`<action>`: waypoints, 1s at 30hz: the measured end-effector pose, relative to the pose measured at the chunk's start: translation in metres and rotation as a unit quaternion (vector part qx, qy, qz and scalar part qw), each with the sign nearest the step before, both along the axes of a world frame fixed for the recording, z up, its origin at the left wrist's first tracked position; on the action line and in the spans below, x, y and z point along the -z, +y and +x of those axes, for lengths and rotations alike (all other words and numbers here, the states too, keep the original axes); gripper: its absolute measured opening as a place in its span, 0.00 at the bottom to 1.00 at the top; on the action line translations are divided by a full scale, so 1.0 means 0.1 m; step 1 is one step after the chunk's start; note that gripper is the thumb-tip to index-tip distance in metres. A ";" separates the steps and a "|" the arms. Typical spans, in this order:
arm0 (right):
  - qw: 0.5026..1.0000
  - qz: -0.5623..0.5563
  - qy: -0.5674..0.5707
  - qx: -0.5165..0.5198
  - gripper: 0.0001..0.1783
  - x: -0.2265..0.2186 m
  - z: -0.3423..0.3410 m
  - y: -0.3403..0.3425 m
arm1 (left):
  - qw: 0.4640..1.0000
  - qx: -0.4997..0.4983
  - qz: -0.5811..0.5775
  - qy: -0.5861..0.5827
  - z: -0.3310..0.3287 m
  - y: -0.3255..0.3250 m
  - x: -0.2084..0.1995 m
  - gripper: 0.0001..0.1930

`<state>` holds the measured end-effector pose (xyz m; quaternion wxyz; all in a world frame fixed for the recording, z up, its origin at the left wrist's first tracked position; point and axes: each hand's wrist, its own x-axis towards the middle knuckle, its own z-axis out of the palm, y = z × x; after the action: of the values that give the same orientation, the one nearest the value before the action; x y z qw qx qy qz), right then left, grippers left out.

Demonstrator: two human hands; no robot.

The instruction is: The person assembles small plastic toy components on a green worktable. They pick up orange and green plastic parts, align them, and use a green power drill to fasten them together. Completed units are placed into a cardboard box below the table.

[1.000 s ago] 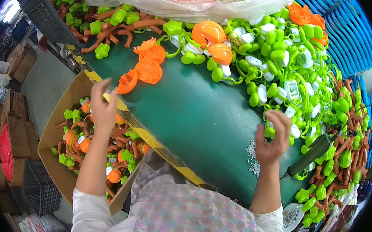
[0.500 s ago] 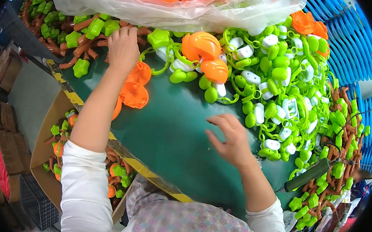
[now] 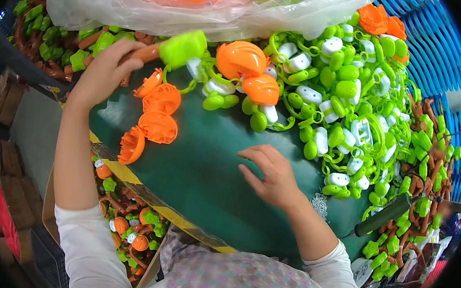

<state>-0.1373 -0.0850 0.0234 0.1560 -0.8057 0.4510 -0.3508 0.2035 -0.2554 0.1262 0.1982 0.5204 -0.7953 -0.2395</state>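
Right grip (image 3: 268, 174) half-curled, looks unoccupied, over the green counter (image 3: 199, 190); left grip (image 3: 105, 70) pinching one end of a brown stick (image 3: 146, 54) with a green cap (image 3: 184, 48), just past the orange shells (image 3: 161, 98); risk: the one-end hold could let the cap swing and snag the green-and-white pieces (image 3: 346, 88); vs half a second ago, left grip has shifted left, stick now showing, shells uncovered.

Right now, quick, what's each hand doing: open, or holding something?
Left hand: closed on a brown stem with a green end.
Right hand: open, holding nothing, over the green tabletop.
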 end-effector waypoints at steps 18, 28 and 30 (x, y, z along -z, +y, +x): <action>0.983 0.016 -0.007 0.185 0.16 0.29 -0.39 0.13 | 0.856 -0.145 0.342 0.359 -1.14 2.69 1.25 0.16; 0.981 -0.090 0.093 0.145 0.07 0.27 -0.32 0.07 | 0.979 -0.106 -0.081 -0.153 -1.15 2.66 1.02 0.14; 0.967 0.136 -0.163 0.142 0.09 0.14 -0.28 0.32 | 0.983 -0.058 -0.156 -0.073 -1.19 2.61 1.08 0.16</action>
<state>-0.1656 -0.0529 0.0095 0.2840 -0.6363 0.5730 -0.4314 0.0842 0.0057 0.0177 0.2319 0.5448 -0.8035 -0.0617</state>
